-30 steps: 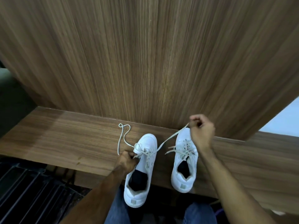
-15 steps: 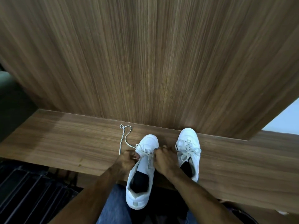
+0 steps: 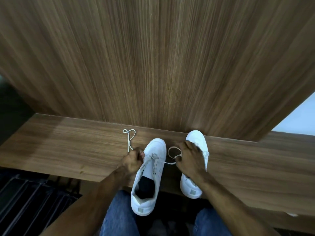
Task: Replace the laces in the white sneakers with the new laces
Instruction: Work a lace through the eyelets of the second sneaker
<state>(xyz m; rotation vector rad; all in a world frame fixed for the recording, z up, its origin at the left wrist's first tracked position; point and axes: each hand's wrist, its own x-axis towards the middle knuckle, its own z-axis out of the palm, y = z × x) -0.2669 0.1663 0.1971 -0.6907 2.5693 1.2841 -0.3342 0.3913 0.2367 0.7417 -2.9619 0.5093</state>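
Hands: our left hand, lower centre of the frame, is clenched around one end of the lace at the left flank of the left sneaker; our right hand pinches the other end, which curls into a loop between the two shoes.
Left sneaker: centre bottom, toe pointing toward the upright wooden panel, heel hanging over the near edge of the wooden shelf; only its lowest eyelets appear threaded.
Right sneaker: just right of centre, partly covered by our right hand; its lacing cannot be made out.
Loose lace tail: lies curled on the shelf, upper left of our left hand.
Step in hand: we judge this to be the early threading of the left sneaker.
Technique: we should draw both ends to equal length, keep the lace flat and untwisted, and steady the shoe with one hand while feeding the tip through the next eyelet.
Risk: the overhanging heel could tip the shoe if we pull toward ourselves.
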